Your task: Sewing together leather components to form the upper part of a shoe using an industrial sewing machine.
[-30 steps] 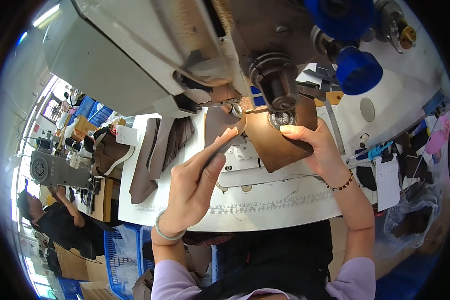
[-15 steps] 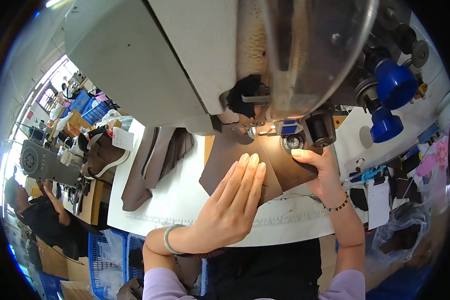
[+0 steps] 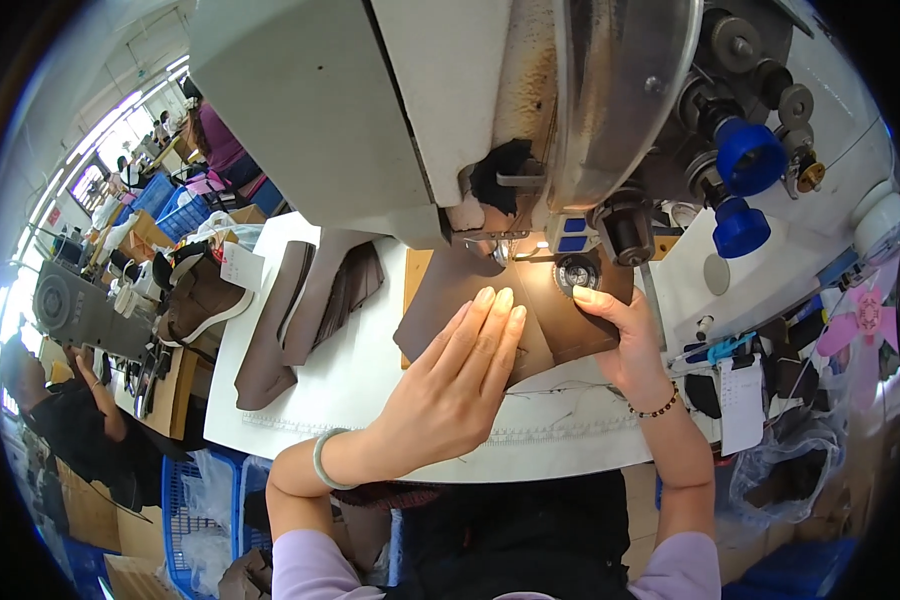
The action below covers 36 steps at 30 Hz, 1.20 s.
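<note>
Two overlapping brown leather-like pieces lie under the needle area [image 3: 511, 248] of a sewing machine [image 3: 320, 110]. My left hand [image 3: 448, 390] rests flat on the left-hand piece [image 3: 432, 312], fingers stretched out side by side, tips just short of the needle. The right-hand piece [image 3: 582, 335] is pinched at its right edge by my right hand [image 3: 628, 338], thumb on top and the other fingers hidden beneath. A round dark wheel-like part [image 3: 576, 275] sits beside that thumb. Lamplight falls on the pieces near the seam between them.
Several brown cut pieces [image 3: 345, 300] lie on the white table [image 3: 410, 450] at left. Beyond them stands a brown shoe [image 3: 205, 300]. Blue tension knobs [image 3: 748, 158] jut out at upper right. A blue basket [image 3: 202, 520] stands below the table; a co-worker [image 3: 80, 430] is at far left.
The whole view has shifted slightly, bringing a person in purple into sight at upper left. Both hands keep their hold on the brown pieces, with little visible movement relative to the needle.
</note>
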Each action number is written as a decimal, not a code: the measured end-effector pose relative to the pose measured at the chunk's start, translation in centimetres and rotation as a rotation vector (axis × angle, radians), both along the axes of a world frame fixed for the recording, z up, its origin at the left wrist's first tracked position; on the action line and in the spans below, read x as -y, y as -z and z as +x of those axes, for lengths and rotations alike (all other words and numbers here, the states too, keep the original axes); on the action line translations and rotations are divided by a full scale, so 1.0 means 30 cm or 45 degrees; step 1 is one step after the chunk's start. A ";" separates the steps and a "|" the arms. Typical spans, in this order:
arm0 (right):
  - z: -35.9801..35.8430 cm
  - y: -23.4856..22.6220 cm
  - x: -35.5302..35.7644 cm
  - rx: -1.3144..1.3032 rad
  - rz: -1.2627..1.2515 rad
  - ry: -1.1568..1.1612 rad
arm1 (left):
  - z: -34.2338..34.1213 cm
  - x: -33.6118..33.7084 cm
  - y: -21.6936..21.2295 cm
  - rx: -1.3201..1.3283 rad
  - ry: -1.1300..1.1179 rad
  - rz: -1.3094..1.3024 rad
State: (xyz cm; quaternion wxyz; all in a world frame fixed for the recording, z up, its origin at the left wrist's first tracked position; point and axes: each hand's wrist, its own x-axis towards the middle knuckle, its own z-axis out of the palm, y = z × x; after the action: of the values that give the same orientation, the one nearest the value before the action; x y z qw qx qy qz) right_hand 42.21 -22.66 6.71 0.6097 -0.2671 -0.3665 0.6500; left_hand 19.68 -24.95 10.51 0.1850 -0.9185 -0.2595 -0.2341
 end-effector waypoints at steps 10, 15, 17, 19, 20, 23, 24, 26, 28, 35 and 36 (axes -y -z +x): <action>-0.029 -0.011 0.025 0.018 0.005 0.068 | -0.016 -0.028 0.024 0.106 0.063 -0.004; -0.028 -0.009 0.030 0.009 0.020 0.035 | -0.029 -0.031 0.031 0.125 0.070 -0.054; -0.023 -0.007 0.033 0.007 0.018 0.025 | -0.033 -0.037 0.022 0.127 0.087 -0.066; -0.028 0.013 0.029 0.037 0.041 0.058 | -0.045 -0.046 0.018 0.128 0.103 -0.076; -0.030 0.013 0.029 0.041 0.039 0.061 | -0.053 -0.051 0.018 0.118 0.103 -0.099; -0.040 0.010 0.039 0.049 0.017 0.068 | -0.067 -0.059 0.009 0.095 0.106 -0.119; -0.042 0.005 0.042 0.056 0.010 0.061 | -0.070 -0.060 0.004 0.077 0.106 -0.110; -0.042 0.011 0.044 0.065 -0.009 0.050 | -0.075 -0.067 -0.001 0.076 0.113 -0.135; -0.044 0.020 0.046 0.046 -0.014 0.040 | -0.078 -0.074 -0.003 0.067 0.133 -0.144; -0.029 -0.032 0.056 0.048 0.027 -0.295 | -0.049 -0.047 0.008 0.106 0.050 -0.062; -0.028 -0.033 0.053 0.067 0.030 -0.307 | -0.037 -0.043 0.022 0.145 0.020 0.026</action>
State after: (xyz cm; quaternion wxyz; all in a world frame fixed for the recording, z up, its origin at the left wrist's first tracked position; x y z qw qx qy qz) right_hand 41.38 -24.24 7.70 0.5203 -0.2308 -0.4195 0.7071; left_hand 18.57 -23.65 9.84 0.1774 -0.9037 -0.2601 -0.2901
